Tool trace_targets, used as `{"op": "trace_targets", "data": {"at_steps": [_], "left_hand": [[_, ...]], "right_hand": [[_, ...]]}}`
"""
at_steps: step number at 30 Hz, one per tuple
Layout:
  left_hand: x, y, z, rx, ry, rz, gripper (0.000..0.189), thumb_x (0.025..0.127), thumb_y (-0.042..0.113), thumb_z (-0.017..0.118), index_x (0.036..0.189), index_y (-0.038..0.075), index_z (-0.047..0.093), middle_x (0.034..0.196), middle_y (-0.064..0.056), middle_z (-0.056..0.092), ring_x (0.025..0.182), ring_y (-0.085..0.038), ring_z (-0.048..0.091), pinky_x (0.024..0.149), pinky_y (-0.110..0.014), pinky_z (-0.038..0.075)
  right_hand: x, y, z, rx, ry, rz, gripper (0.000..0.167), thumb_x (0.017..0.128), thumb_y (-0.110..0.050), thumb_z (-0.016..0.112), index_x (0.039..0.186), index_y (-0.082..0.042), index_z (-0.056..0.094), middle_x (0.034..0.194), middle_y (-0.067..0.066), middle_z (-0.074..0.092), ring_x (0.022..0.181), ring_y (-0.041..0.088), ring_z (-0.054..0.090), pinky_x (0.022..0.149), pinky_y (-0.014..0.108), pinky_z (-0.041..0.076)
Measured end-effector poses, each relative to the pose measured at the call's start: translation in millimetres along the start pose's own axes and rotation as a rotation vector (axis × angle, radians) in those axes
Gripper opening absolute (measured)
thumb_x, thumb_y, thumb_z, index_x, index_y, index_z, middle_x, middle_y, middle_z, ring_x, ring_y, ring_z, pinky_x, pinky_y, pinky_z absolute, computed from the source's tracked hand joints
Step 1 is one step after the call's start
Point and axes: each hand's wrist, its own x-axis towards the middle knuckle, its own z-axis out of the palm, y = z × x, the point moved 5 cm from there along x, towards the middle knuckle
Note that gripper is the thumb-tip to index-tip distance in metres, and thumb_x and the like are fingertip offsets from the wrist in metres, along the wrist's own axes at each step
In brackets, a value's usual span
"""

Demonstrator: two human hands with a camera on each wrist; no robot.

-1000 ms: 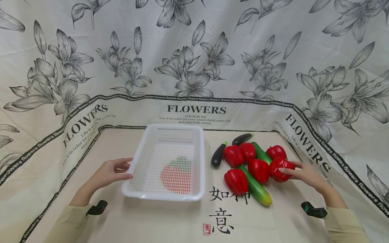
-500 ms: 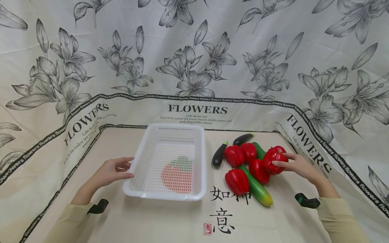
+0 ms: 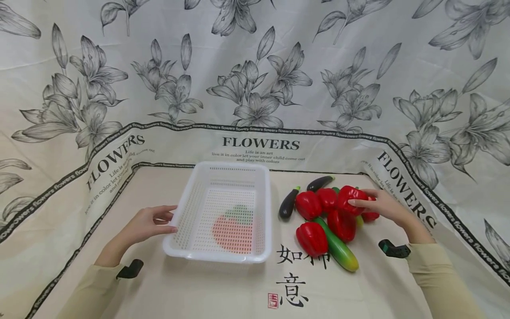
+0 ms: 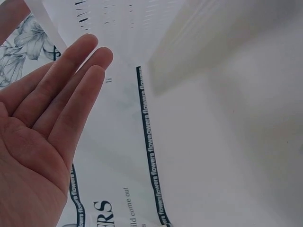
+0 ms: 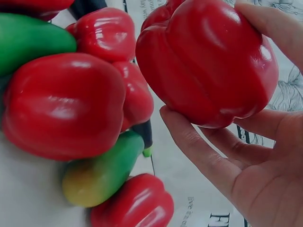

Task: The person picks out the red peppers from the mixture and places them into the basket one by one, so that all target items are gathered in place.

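My right hand (image 3: 384,206) holds a glossy red bell pepper (image 3: 349,197) above the other vegetables. In the right wrist view, thumb and fingers grip that pepper (image 5: 208,66) from its sides, raised apart from the ones lying beyond. My left hand (image 3: 149,227) is at the left side of a white perforated plastic basket (image 3: 175,246). From the left wrist, its fingers (image 4: 78,101) look nearly straight beside the basket's outer wall (image 4: 156,23); whether they press on it I cannot tell. Through the basket floor shows a red and green print.
Several more red peppers (image 3: 311,239) lie right of the basket, with a green cucumber (image 3: 338,248) yellow at its tip, another cucumber partly hidden, and two dark eggplants (image 3: 287,204). A flower-printed curtain (image 3: 255,106) borders the table.
My right hand has lifted the red pepper and carried it up and leftward over the pile, uncovering the pepper behind. My left hand stays at the basket.
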Motion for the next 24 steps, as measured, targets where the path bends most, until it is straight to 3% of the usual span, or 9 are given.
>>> {"op": "trace_targets", "data": {"at_steps": [3,7,11,15,24], "left_hand": [[0.9,1.7,-0.6,0.004,-0.001,0.012,0.072,0.074,0.036,0.080,0.133,0.003,0.053,0.109,-0.015,0.068,0.099,-0.030,0.067,0.080,-0.041,0.057],[1.7,2.1,-0.8,0.010,-0.007,0.008,0.072,0.074,0.036,0.080,0.133,0.004,0.053,0.111,-0.015,0.068,0.101,-0.030,0.066,0.082,-0.042,0.057],[1.7,1.6,-0.7,0.012,-0.008,-0.004,0.072,0.074,0.037,0.080,0.133,0.004,0.053,0.111,-0.015,0.067,0.102,-0.030,0.065,0.083,-0.043,0.057],[1.7,1.7,-0.6,0.015,-0.006,-0.005,0.073,0.074,0.038,0.080,0.132,0.004,0.053,0.111,-0.015,0.067,0.102,-0.029,0.065,0.083,-0.042,0.056],[0.3,3.3,-0.9,0.016,-0.006,-0.002,0.071,0.074,0.037,0.080,0.132,0.004,0.054,0.113,-0.015,0.067,0.103,-0.030,0.064,0.085,-0.044,0.055]], "right_hand": [[4.6,-4.7,-0.7,0.004,-0.004,-0.010,0.075,0.091,-0.049,0.056,0.139,0.006,0.037,0.125,0.025,0.053,0.107,0.033,0.055,0.086,0.051,0.052],[12.7,-10.9,-0.2,0.020,-0.019,-0.035,0.073,0.091,-0.047,0.057,0.139,0.004,0.039,0.119,0.022,0.059,0.094,0.024,0.065,0.092,0.055,0.048],[21.0,-20.3,1.6,0.050,-0.034,-0.082,0.066,0.091,-0.044,0.059,0.135,0.002,0.045,0.113,0.018,0.064,0.090,0.020,0.066,0.091,0.052,0.050],[28.7,-30.7,2.7,0.070,-0.035,-0.121,0.058,0.090,-0.043,0.060,0.132,-0.003,0.051,0.116,0.016,0.063,0.096,0.023,0.063,0.088,0.047,0.053],[38.2,-50.5,2.1,-0.046,-0.040,-0.068,0.082,0.088,-0.054,0.057,0.143,0.003,0.035,0.131,0.025,0.053,0.112,0.035,0.055,0.091,0.053,0.049]]}}
